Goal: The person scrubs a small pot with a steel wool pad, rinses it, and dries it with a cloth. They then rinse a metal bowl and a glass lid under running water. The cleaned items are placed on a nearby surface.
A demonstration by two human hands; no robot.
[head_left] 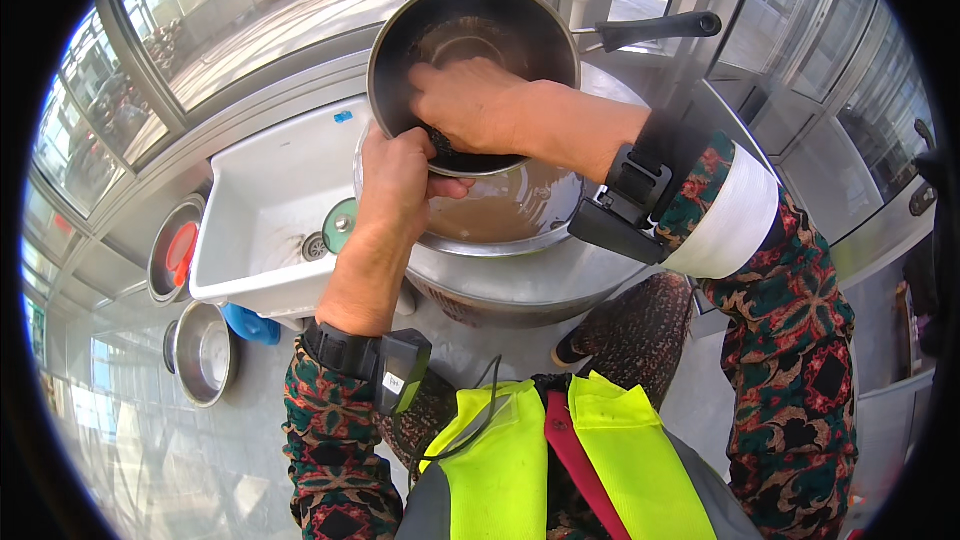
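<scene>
A deep dark frying pan [545,35] is held tilted, its inside facing me, above a wide metal basin of murky brown water [510,210]. My left hand [395,170] is closed on the pan's near left rim, with the thumb side toward the water. Inside the pan, my right hand [465,100] presses down with curled fingers. Something dark and rough shows below that hand, but I cannot make out what it is. The black pan handle [660,30] points right, untouched by either hand.
A white sink [265,175] stands left, with a green round lid [341,224] beside its drain. A metal bowl with a red item [180,250], another metal bowl [205,355] and a blue object [250,324] are farther left. Windows [250,0] line the back.
</scene>
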